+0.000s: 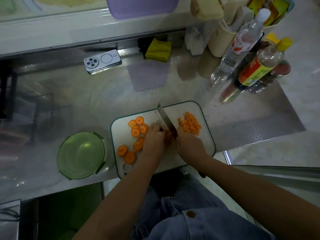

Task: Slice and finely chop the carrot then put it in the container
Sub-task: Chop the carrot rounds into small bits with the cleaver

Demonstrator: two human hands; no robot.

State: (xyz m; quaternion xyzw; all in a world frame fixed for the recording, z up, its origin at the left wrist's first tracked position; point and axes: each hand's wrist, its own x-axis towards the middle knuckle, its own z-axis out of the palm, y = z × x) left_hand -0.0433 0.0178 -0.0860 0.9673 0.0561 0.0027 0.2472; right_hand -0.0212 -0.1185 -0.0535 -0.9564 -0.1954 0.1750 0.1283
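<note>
A white cutting board [192,109] with a green rim lies at the counter's front edge. Several round carrot slices [136,129] lie on its left half, and a heap of finely chopped carrot [190,123] sits at its right. My right hand [188,142] grips the handle of a knife [165,117] whose blade points away from me. My left hand [154,135] holds a small stack of carrot pieces [168,135] against the blade, fingers curled. A round green container [81,155] stands left of the board.
A phone [102,61] lies at the back of the steel counter, with a yellow cloth [158,49] beside it. Bottles [259,66] and cream jars [218,40] crowd the back right. A purple tub [142,6] sits on the raised ledge.
</note>
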